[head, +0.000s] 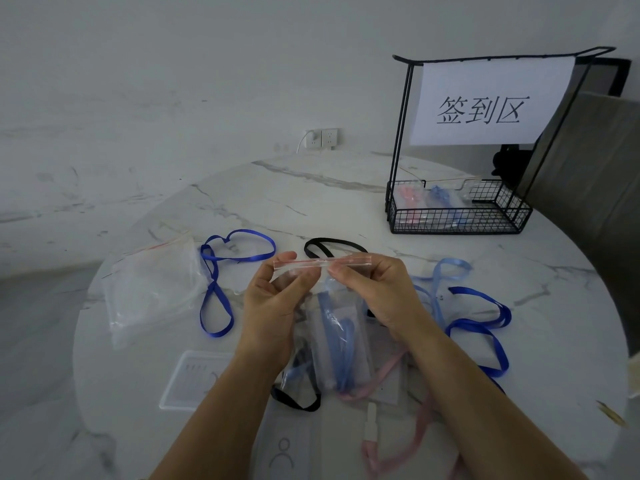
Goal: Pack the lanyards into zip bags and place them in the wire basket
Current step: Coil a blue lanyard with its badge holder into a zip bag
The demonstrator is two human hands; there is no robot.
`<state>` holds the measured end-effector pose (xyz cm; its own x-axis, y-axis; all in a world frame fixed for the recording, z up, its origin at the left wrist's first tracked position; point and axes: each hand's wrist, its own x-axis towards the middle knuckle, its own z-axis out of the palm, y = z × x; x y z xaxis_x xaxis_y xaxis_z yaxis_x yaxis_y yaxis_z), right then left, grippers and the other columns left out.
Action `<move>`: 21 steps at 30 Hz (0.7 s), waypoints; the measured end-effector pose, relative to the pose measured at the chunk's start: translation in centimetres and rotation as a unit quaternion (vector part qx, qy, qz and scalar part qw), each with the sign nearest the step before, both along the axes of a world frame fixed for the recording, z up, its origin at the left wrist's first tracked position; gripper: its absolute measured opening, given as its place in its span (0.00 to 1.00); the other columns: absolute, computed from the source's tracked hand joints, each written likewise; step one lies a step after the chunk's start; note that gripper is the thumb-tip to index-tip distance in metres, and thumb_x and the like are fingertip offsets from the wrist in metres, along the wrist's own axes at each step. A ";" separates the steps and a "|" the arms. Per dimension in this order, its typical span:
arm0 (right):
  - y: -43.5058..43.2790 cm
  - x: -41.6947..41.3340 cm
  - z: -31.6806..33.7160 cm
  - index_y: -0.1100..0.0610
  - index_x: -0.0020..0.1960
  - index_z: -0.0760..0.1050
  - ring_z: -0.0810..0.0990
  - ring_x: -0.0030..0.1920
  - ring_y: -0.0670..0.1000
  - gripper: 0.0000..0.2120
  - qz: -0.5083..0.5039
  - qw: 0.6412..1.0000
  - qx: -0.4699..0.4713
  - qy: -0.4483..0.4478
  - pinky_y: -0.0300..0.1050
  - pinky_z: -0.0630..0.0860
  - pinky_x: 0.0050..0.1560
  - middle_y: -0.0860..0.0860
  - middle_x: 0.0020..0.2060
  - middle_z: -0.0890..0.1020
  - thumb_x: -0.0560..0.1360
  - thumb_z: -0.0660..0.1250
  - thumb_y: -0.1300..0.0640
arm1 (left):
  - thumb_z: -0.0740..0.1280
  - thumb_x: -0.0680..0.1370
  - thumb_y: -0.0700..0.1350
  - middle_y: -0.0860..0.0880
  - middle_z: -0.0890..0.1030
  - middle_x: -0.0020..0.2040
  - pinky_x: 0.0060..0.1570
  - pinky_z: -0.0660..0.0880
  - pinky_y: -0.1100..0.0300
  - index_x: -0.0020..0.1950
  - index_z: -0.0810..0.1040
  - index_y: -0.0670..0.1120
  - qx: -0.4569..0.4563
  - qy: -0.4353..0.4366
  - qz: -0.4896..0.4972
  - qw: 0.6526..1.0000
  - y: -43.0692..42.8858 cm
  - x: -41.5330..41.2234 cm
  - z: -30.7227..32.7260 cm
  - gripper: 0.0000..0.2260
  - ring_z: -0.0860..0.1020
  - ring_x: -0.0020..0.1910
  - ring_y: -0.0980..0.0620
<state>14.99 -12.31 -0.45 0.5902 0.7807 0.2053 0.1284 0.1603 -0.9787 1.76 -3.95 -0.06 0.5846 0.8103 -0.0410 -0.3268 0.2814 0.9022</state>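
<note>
Both hands, left (273, 299) and right (377, 289), pinch the clear zip bag (332, 327) holding a light-blue lanyard (341, 344) by its seal.

A clear zip bag (315, 337) hangs by its red-striped seal, a light-blue lanyard (343, 341) coiled inside. A royal-blue lanyard (212, 282), black lanyard (332, 241) and pink lanyard (420, 434) lie loose nearby. The wire basket (457, 221) holds filled bags (433, 202).
</note>
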 end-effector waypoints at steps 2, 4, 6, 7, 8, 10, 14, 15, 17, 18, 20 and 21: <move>-0.1 0.1 0.0 0.52 0.44 0.86 0.83 0.41 0.45 0.04 -0.001 1.000 0.006 0.019 0.39 0.79 0.47 0.49 0.39 0.87 0.74 0.74 0.60 | 0.71 0.74 0.36 0.44 0.85 0.42 0.38 0.81 0.54 0.64 0.75 0.42 -0.009 -0.005 0.000 1.000 0.0 -0.1 0.0 0.18 0.81 0.35 0.49; 0.0 0.1 0.0 0.54 0.43 0.86 0.80 0.38 0.45 0.03 -0.010 0.999 0.009 0.031 0.40 0.78 0.45 0.51 0.36 0.86 0.74 0.74 0.61 | 0.71 0.75 0.36 0.44 0.84 0.41 0.37 0.81 0.54 0.63 0.75 0.42 -0.019 -0.008 0.003 1.000 0.1 -0.1 0.0 0.18 0.81 0.34 0.50; 0.1 0.0 0.0 0.56 0.44 0.86 0.80 0.38 0.46 0.02 -0.012 0.999 0.008 0.029 0.43 0.78 0.46 0.57 0.38 0.86 0.74 0.74 0.60 | 0.71 0.75 0.37 0.45 0.84 0.41 0.37 0.81 0.55 0.64 0.75 0.43 -0.021 -0.006 0.006 1.000 0.1 -0.1 0.0 0.18 0.80 0.35 0.50; 0.1 0.0 -0.1 0.55 0.45 0.86 0.80 0.39 0.47 0.02 -0.011 1.000 0.008 0.025 0.44 0.78 0.47 0.57 0.39 0.86 0.74 0.74 0.59 | 0.71 0.75 0.37 0.45 0.84 0.41 0.38 0.81 0.55 0.64 0.75 0.44 -0.021 -0.004 0.007 1.000 0.2 -0.1 0.0 0.18 0.80 0.36 0.49; 0.1 0.1 -0.2 0.55 0.45 0.86 0.81 0.40 0.48 0.02 -0.011 1.000 0.007 0.018 0.46 0.79 0.49 0.57 0.41 0.86 0.74 0.74 0.59 | 0.71 0.75 0.37 0.45 0.84 0.42 0.38 0.81 0.55 0.64 0.75 0.44 -0.018 -0.003 0.006 1.000 0.2 -0.1 -0.1 0.18 0.80 0.37 0.48; 0.0 0.1 -0.3 0.53 0.46 0.87 0.83 0.44 0.54 0.03 -0.011 1.000 0.000 0.000 0.51 0.80 0.53 0.57 0.42 0.87 0.74 0.74 0.57 | 0.72 0.74 0.38 0.43 0.83 0.44 0.38 0.81 0.55 0.65 0.75 0.44 -0.007 0.002 0.005 1.000 0.2 -0.1 -0.2 0.20 0.81 0.38 0.47; -0.1 0.3 -0.3 0.50 0.44 0.86 0.82 0.40 0.50 0.03 -0.003 1.000 -0.002 -0.004 0.45 0.81 0.48 0.51 0.38 0.86 0.74 0.74 0.57 | 0.73 0.73 0.38 0.43 0.83 0.43 0.36 0.81 0.56 0.64 0.75 0.44 -0.010 0.006 0.016 1.000 0.1 -0.2 -0.2 0.21 0.82 0.37 0.49; -0.1 0.4 -0.3 0.52 0.44 0.86 0.80 0.37 0.45 0.03 -0.001 1.000 0.001 0.007 0.39 0.78 0.43 0.49 0.35 0.85 0.74 0.74 0.58 | 0.73 0.73 0.38 0.43 0.83 0.43 0.35 0.80 0.56 0.64 0.75 0.44 -0.018 0.004 0.019 1.000 0.1 -0.2 -0.2 0.20 0.83 0.36 0.49; -0.2 0.5 -0.1 0.54 0.43 0.85 0.78 0.33 0.41 0.04 -0.001 1.000 0.005 0.019 0.33 0.74 0.39 0.46 0.32 0.83 0.75 0.73 0.60 | 0.73 0.73 0.37 0.43 0.83 0.44 0.35 0.80 0.57 0.64 0.75 0.43 -0.028 0.001 0.027 0.999 0.2 -0.2 -0.1 0.20 0.83 0.36 0.49; -0.2 0.6 -0.1 0.54 0.43 0.85 0.79 0.34 0.41 0.03 -0.002 1.000 0.006 0.019 0.34 0.75 0.40 0.47 0.32 0.84 0.75 0.73 0.61 | 0.72 0.73 0.37 0.43 0.83 0.44 0.35 0.80 0.58 0.64 0.75 0.43 -0.030 0.000 0.030 0.999 0.3 -0.1 -0.1 0.20 0.83 0.36 0.49; -0.3 0.6 -0.2 0.54 0.44 0.85 0.81 0.39 0.45 0.02 -0.001 1.000 0.007 0.013 0.39 0.79 0.45 0.50 0.36 0.85 0.74 0.74 0.60 | 0.72 0.74 0.37 0.45 0.83 0.41 0.34 0.79 0.59 0.64 0.75 0.42 -0.032 -0.005 0.035 0.999 0.2 0.0 -0.2 0.19 0.82 0.34 0.51; -0.3 0.6 -0.2 0.54 0.44 0.86 0.82 0.40 0.47 0.02 0.002 1.000 0.007 0.007 0.42 0.80 0.48 0.51 0.37 0.86 0.74 0.74 0.59 | 0.72 0.74 0.36 0.46 0.83 0.39 0.34 0.79 0.59 0.64 0.75 0.42 -0.033 -0.007 0.034 0.999 0.2 0.0 -0.2 0.19 0.82 0.34 0.51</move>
